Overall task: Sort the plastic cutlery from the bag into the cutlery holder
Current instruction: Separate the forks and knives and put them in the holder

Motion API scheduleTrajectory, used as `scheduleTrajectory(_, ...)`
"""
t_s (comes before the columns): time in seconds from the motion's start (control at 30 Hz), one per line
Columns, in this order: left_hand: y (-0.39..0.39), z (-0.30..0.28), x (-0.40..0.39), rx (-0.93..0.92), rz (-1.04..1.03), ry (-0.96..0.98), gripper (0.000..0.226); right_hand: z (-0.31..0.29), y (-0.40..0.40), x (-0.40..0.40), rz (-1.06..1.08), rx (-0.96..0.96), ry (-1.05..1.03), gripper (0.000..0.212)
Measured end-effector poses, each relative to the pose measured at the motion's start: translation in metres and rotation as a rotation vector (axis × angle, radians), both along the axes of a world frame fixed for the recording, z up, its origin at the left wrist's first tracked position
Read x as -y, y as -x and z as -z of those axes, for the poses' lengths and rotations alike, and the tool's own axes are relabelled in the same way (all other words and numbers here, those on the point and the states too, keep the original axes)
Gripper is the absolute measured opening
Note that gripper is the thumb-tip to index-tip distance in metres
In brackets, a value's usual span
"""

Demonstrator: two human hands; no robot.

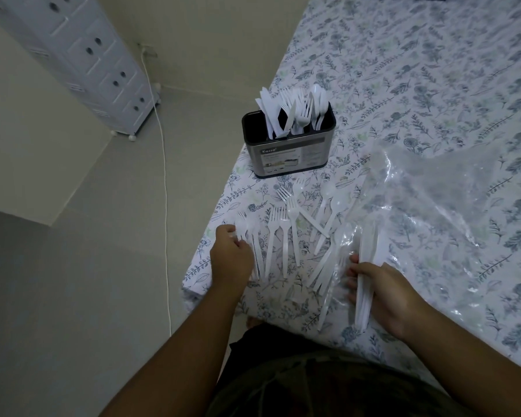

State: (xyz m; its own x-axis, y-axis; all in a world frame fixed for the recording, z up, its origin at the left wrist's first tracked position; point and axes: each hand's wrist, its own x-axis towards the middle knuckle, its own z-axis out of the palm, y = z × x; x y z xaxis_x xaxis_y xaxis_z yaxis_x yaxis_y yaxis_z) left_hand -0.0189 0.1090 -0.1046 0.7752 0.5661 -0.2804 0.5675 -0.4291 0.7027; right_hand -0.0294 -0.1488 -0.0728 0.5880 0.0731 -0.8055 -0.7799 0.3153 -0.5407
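Right grip (385,296): closed around a bundle of white cutlery (366,284), which runs forward from the fingers over the near edge of the clear bag (433,188).
Left grip (230,257): fingers curled over the handles of the leftmost pieces; whether it has hold of one, I cannot tell.
Loose forks and spoons (289,233): spread on the floral bed sheet (433,85) between the two grips.
Cutlery holder (289,152): upright, well beyond both grips, near the bed's edge, already holding knives, forks and spoons in separate compartments.
Bag: crumpled, beyond and right of the right grip.
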Motion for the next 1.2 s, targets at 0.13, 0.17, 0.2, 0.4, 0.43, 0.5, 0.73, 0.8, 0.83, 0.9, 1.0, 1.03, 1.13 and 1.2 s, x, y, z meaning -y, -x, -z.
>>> scheduleTrajectory(0.13,0.0,0.003,-0.001,-0.008,0.013,0.001,0.032,0.001,0.001,-0.001,-0.002,0.009,0.018,0.014)
scheduleTrajectory(0.17,0.001,0.003,-0.001,-0.013,0.023,0.008,0.031,0.001,0.001,-0.001,0.001,0.01,0.02,0.014)
scheduleTrajectory(0.2,0.0,0.003,-0.001,-0.013,0.04,0.01,0.031,0.002,0.001,0.0,0.005,0.01,0.019,0.015)
scheduleTrajectory(0.4,-0.002,0.004,0.013,-0.007,0.202,-0.047,0.036,0.004,0.002,0.001,0.036,0.016,-0.078,0.024)
scheduleTrajectory(0.43,-0.002,0.003,0.017,0.009,0.219,-0.107,0.037,0.002,0.003,0.001,0.037,0.014,-0.087,0.024)
scheduleTrajectory(0.5,-0.001,-0.001,0.027,0.093,0.279,-0.242,0.037,-0.003,0.004,0.003,0.031,-0.007,-0.084,0.021)
scheduleTrajectory(0.73,-0.008,0.0,0.073,0.121,0.949,-0.314,0.052,-0.001,0.008,0.007,0.056,0.004,-0.022,0.026)
scheduleTrajectory(0.8,-0.006,0.002,0.084,0.052,1.108,-0.404,0.058,0.001,0.007,0.009,0.064,0.02,0.042,0.027)
scheduleTrajectory(0.83,-0.005,0.004,0.087,0.019,1.149,-0.468,0.06,0.002,0.006,0.011,0.071,0.022,0.073,0.026)
scheduleTrajectory(0.9,0.002,0.005,0.086,-0.011,1.111,-0.552,0.063,0.005,0.006,0.014,0.084,0.011,0.107,0.025)
scheduleTrajectory(1.0,0.011,0.007,0.077,0.002,0.917,-0.528,0.062,0.009,0.009,0.018,0.134,-0.015,0.092,0.023)
scheduleTrajectory(1.03,0.013,0.007,0.075,0.016,0.874,-0.511,0.061,0.01,0.01,0.019,0.166,-0.026,0.092,0.022)
scheduleTrajectory(1.13,0.015,0.005,0.08,0.064,0.796,-0.436,0.051,0.014,0.011,0.021,0.23,-0.041,0.127,0.022)
scheduleTrajectory(1.2,0.014,0.002,0.085,0.039,0.741,-0.331,0.045,0.015,0.011,0.022,0.239,-0.037,0.156,0.022)
